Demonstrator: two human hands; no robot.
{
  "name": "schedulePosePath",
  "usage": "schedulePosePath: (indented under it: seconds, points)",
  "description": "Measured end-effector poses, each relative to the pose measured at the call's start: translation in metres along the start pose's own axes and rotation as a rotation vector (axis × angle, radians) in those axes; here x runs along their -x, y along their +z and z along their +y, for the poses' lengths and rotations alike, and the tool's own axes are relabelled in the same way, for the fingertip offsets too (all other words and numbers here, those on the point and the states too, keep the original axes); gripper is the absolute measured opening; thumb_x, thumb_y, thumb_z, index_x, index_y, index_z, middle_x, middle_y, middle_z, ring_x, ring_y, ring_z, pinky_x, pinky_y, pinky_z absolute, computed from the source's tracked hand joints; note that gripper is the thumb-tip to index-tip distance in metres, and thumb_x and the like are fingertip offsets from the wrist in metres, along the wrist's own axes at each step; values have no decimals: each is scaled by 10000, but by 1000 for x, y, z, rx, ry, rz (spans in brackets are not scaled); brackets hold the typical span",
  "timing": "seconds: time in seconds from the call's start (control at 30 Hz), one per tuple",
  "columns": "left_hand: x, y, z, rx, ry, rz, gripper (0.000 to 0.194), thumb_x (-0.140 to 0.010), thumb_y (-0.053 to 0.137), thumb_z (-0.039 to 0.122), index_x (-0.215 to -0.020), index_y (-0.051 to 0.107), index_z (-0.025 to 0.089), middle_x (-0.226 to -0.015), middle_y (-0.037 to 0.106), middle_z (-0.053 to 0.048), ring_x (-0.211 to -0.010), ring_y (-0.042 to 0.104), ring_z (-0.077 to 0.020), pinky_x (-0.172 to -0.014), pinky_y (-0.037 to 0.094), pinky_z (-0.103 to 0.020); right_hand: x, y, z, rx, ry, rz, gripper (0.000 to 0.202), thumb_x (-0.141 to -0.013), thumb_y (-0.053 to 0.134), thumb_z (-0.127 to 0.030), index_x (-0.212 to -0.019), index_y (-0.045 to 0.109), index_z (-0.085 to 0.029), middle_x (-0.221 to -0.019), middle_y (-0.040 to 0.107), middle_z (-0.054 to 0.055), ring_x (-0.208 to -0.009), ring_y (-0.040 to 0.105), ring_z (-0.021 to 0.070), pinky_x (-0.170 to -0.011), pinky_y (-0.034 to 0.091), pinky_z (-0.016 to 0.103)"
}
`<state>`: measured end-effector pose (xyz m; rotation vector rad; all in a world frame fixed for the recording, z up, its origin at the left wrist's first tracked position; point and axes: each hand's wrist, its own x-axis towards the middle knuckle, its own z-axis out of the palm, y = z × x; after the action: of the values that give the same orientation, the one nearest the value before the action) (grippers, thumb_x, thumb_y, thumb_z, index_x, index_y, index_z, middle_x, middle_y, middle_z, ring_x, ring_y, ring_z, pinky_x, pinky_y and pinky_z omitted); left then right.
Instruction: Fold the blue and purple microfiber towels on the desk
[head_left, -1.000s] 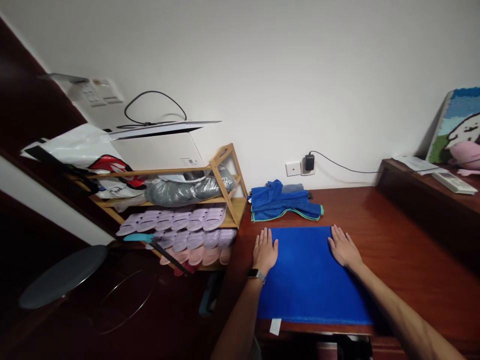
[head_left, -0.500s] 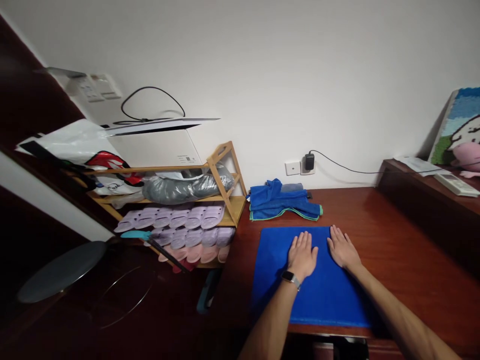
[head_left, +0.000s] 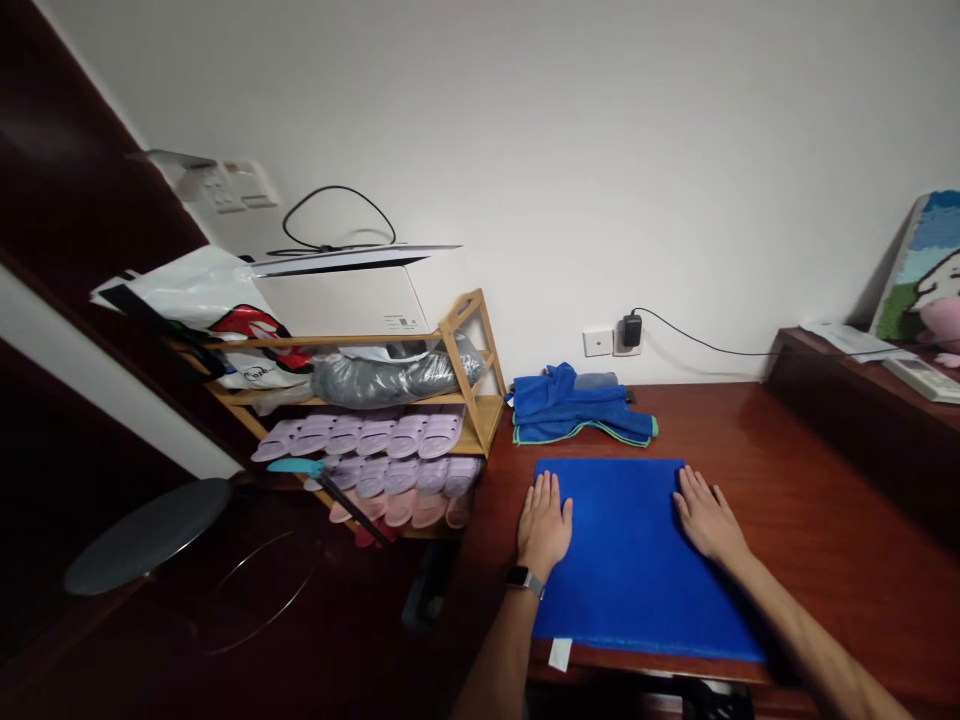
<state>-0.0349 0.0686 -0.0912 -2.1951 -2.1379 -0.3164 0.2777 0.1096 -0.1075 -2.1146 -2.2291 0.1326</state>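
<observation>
A blue cloth [head_left: 622, 560] lies spread flat on the brown wooden desk [head_left: 817, 530], with a small white tag [head_left: 559, 654] at its near left edge. My left hand [head_left: 544, 525], with a watch [head_left: 523, 579] on the wrist, rests flat on the cloth's left edge, fingers stretched out. On the right edge, near the far corner, my right hand [head_left: 709, 515] lies palm down with its fingers extended. Neither hand holds anything. Behind the spread cloth sits a crumpled pile of blue cloths [head_left: 574, 408] with green edging.
Left of the desk stands a wooden rack [head_left: 480, 400] with purple and pink slippers [head_left: 405, 435], bags and a white box [head_left: 345, 302]. A round stool [head_left: 150, 535] is at far left. A black charger [head_left: 632, 330] is plugged into the wall; a remote [head_left: 924, 377] lies right.
My left hand has slid left from the middle of the cloth to its left edge. The white tag now shows. The whole view has shifted slightly.
</observation>
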Motion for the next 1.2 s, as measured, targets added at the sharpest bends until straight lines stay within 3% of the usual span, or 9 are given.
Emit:
schedulePosePath:
  seconds: [0.17, 0.33, 0.43, 0.6, 0.67, 0.73, 0.97, 1.07, 1.2]
  points:
    - [-1, 3, -5, -21, 10, 26, 622, -1089, 257, 400, -1606, 382, 80, -1679, 343, -143, -1568, 306, -243, -1288, 272, -440, 23, 11, 4, -29, -16, 19, 740, -1044, 81, -438, -1657, 245, -56, -1721, 242, 95, -1597, 218, 243, -1304, 165, 462]
    - [-1, -3, -3, -46, 32, 38, 599, -1086, 274, 351, -1581, 414, 44, -1655, 380, -169, -1551, 344, -267, -1277, 302, -462, 25, 6, -1, -46, -11, 27, 729, -1049, 93, -414, -1649, 244, -29, -1722, 230, 114, -1598, 213, 247, -1306, 152, 464]
    - [1, -5, 31, -16, 100, 67, 591, -1095, 249, 357, -1583, 426, 73, -1646, 408, -154, -1551, 345, -264, -1277, 304, -468, 25, 1, -3, -57, -6, 19, 719, -1053, 106, -409, -1649, 246, -32, -1723, 228, 115, -1600, 202, 244, -1307, 146, 453]
    - [4, 5, 120, 152, 319, 22, 622, -1113, 209, 447, -1609, 390, 119, -1666, 385, -107, -1570, 303, -213, -1296, 271, -426, 26, -2, -4, -64, 0, 24, 706, -1055, 120, -391, -1648, 242, -29, -1721, 232, 121, -1599, 209, 243, -1307, 147, 449]
    - [5, 7, 131, 188, 322, -20, 634, -1113, 208, 468, -1609, 389, 118, -1665, 385, -107, -1565, 313, -214, -1295, 273, -431, 27, -2, -3, -65, 0, 18, 699, -1055, 130, -386, -1650, 244, -39, -1719, 242, 121, -1597, 214, 239, -1306, 151, 447]
    - [9, 7, 116, 189, 293, -28, 627, -1113, 219, 471, -1614, 383, 131, -1667, 380, -98, -1565, 312, -219, -1296, 273, -442, 27, 0, -2, -67, -2, 18, 700, -1056, 130, -398, -1651, 250, -48, -1718, 245, 120, -1596, 219, 236, -1305, 153, 446]
    - [42, -5, -11, 36, 19, 72, 585, -1105, 308, 409, -1622, 370, 143, -1658, 385, -128, -1549, 342, -272, -1259, 345, -497, 25, 3, 0, -35, -8, 21, 714, -1053, 107, -409, -1651, 247, -44, -1721, 239, 109, -1595, 221, 238, -1304, 154, 454]
    - [47, -6, -24, 9, 10, 74, 588, -1102, 318, 389, -1616, 371, 106, -1657, 381, -141, -1543, 354, -271, -1258, 351, -470, 26, -2, -1, -26, 4, 13, 709, -1051, 117, -397, -1649, 253, -41, -1718, 248, 110, -1592, 233, 236, -1302, 165, 449]
    - [46, -1, -17, -1, 12, 118, 594, -1097, 338, 378, -1641, 324, 140, -1650, 400, -134, -1541, 359, -278, -1252, 362, -489, 40, -5, -1, -8, 7, 29, 714, -1049, 115, -405, -1646, 266, -43, -1716, 259, 112, -1594, 225, 244, -1300, 166, 458]
